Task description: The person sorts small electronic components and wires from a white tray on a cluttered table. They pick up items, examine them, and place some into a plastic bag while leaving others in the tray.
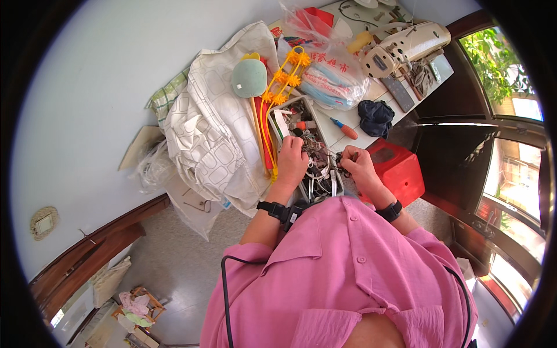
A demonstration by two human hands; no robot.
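A long, pale plastic box (323, 138) lies before me on the table, filled with a jumble of cords, wires and small parts. Among them are an orange-capped piece (306, 125) and a flat white piece (282, 125). My left hand (292, 163) reaches over the box's left edge, its fingertips down in the clutter; whether they grip anything is hidden. On the box's right side, my right hand (359, 167) pinches a small tangled cluster of dark metal-looking bits (342, 164), too small to identify. Thin strands seem to run from that cluster towards the box.
A screwdriver (344, 128) and a navy cloth bundle (376, 118) lie right of the box. Behind are a printed plastic bag (335, 80), a remote control (397, 94) and a sewing machine (407, 50). Patterned white fabric (213, 130) covers the left; a red plastic stool (398, 172) stands right.
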